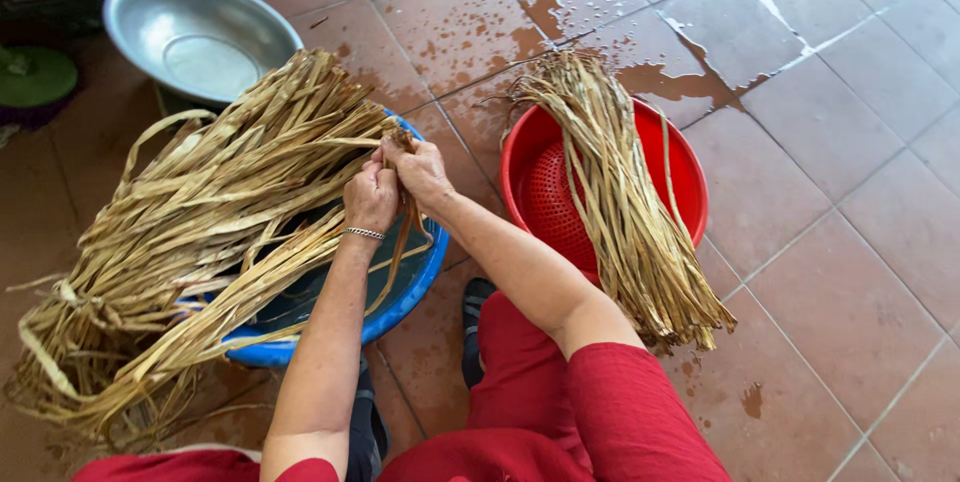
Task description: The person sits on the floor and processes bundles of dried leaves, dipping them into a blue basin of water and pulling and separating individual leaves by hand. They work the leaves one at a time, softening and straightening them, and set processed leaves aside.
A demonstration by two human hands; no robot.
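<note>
Left hand (371, 194) and right hand (420, 170): side by side, both grips clamped on one strip end | dried leaf strips (200, 232): heaped across blue basin (415, 287), long axis running down-left from the grips | left hand nearer heap | second bundle (620, 202) over red basin (680, 157), right, apart.

metal bowl (200, 32), red basin (690, 177), wet floor tiles (850, 92)
</note>
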